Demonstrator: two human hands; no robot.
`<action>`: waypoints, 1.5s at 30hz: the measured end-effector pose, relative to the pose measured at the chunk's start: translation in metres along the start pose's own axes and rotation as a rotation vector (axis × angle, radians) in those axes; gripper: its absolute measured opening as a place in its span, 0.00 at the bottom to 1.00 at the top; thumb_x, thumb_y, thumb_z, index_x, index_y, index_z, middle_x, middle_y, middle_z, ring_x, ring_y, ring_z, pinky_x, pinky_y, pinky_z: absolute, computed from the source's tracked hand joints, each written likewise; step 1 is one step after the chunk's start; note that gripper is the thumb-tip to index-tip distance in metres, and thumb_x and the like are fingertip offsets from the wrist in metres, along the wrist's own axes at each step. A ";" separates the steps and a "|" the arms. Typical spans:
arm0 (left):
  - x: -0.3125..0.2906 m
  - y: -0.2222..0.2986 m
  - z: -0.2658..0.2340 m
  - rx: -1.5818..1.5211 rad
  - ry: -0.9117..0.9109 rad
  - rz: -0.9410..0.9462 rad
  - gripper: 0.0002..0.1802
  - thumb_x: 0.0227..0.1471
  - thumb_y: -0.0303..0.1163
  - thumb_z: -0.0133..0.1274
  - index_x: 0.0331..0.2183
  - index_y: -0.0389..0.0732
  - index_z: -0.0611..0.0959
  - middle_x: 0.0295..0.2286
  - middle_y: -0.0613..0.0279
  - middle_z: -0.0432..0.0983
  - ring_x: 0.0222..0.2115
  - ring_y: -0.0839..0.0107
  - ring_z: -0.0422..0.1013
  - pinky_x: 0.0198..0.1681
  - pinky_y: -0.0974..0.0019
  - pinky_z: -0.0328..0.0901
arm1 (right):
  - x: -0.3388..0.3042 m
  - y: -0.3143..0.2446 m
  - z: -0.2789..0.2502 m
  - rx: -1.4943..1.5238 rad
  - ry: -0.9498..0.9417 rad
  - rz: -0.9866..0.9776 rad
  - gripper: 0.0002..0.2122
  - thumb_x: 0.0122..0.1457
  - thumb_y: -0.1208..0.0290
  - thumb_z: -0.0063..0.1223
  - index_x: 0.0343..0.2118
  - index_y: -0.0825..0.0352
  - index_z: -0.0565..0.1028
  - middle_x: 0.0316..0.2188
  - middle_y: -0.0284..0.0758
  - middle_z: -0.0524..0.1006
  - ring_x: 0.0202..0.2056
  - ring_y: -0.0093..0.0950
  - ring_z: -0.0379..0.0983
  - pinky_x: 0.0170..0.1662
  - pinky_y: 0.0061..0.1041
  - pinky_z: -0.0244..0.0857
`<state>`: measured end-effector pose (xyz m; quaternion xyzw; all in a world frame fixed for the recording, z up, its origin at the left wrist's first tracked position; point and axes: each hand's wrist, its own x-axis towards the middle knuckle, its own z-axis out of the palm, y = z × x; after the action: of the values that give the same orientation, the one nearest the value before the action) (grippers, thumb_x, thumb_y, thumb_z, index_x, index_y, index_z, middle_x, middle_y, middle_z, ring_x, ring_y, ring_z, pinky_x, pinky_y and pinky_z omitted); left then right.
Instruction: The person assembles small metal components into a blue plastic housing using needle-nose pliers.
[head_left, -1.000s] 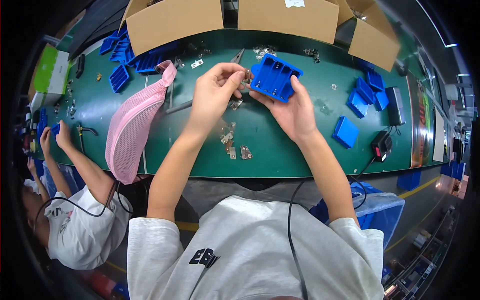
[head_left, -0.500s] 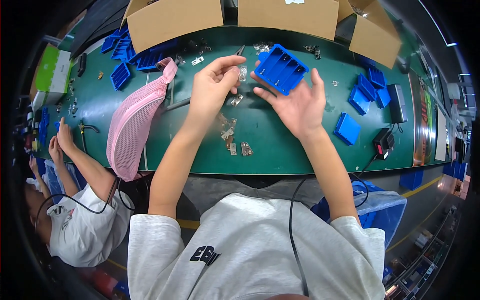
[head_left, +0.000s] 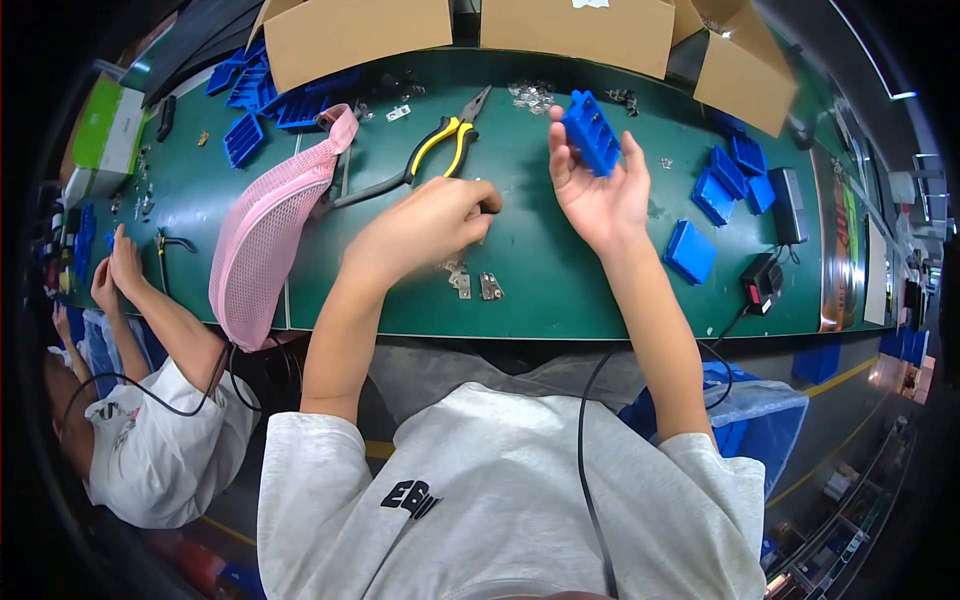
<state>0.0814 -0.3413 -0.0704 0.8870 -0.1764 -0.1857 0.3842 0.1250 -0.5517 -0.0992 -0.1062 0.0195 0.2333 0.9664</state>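
Observation:
My right hand point(head_left: 605, 200) holds a small blue plastic case point(head_left: 592, 135) with open compartments, tipped steeply on its side. The fingers sit behind and beside the case, the thumb apart from it. Low over the bench, my left hand point(head_left: 420, 230) is closed, thumb and fingertips together; whatever is between them is hidden. Just below its fingertips lie small metal contact plates point(head_left: 490, 287) in a loose group. Beyond that hand rest long-nose pliers point(head_left: 440, 145) with yellow and black handles, jaws pointing away.
A pink mesh pouch point(head_left: 272, 245) stands at the left. Cardboard boxes point(head_left: 575, 35) line the back, with loose metal bits point(head_left: 532, 96) before them. More blue cases point(head_left: 690, 252) lie right, near a black device point(head_left: 763, 284). A co-worker's hands point(head_left: 117, 270) work at far left.
My left hand has moved down toward me, uncovering the pliers. My right hand has turned the blue case from facing up to on its side.

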 end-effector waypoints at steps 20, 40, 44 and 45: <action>0.020 0.005 0.010 -0.761 0.237 0.084 0.21 0.49 0.32 0.59 0.44 0.36 0.74 0.32 0.62 0.71 0.28 0.81 0.69 0.27 0.77 0.65 | -0.021 0.036 -0.005 -1.379 0.061 -0.664 0.31 0.63 0.41 0.26 0.46 0.70 0.65 0.39 0.39 0.71 0.42 0.28 0.68 0.48 0.25 0.61; 0.022 0.005 0.018 -0.381 0.772 0.535 0.25 0.35 0.09 0.56 0.38 0.39 0.75 0.38 0.56 0.69 0.38 0.67 0.71 0.36 0.71 0.69 | -0.012 0.026 0.003 -1.124 0.005 -0.534 0.31 0.61 0.39 0.27 0.54 0.65 0.57 0.47 0.45 0.68 0.44 0.36 0.69 0.46 0.35 0.66; 0.025 0.000 0.015 -0.031 0.837 0.648 0.25 0.33 0.09 0.56 0.37 0.40 0.74 0.38 0.56 0.69 0.38 0.62 0.70 0.38 0.67 0.68 | -0.013 0.018 0.014 -0.842 0.021 -0.112 0.31 0.61 0.42 0.31 0.52 0.70 0.59 0.47 0.44 0.68 0.41 0.36 0.72 0.43 0.36 0.69; 0.024 0.000 0.016 -0.027 0.833 0.648 0.25 0.33 0.09 0.56 0.37 0.40 0.74 0.38 0.56 0.69 0.38 0.62 0.70 0.38 0.67 0.68 | -0.014 0.017 0.018 -0.837 0.021 -0.114 0.31 0.61 0.42 0.31 0.52 0.70 0.59 0.47 0.44 0.68 0.41 0.36 0.72 0.43 0.36 0.69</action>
<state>0.0952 -0.3623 -0.0851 0.7806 -0.2717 0.3085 0.4708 0.1045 -0.5389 -0.0836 -0.4930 -0.0730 0.1663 0.8509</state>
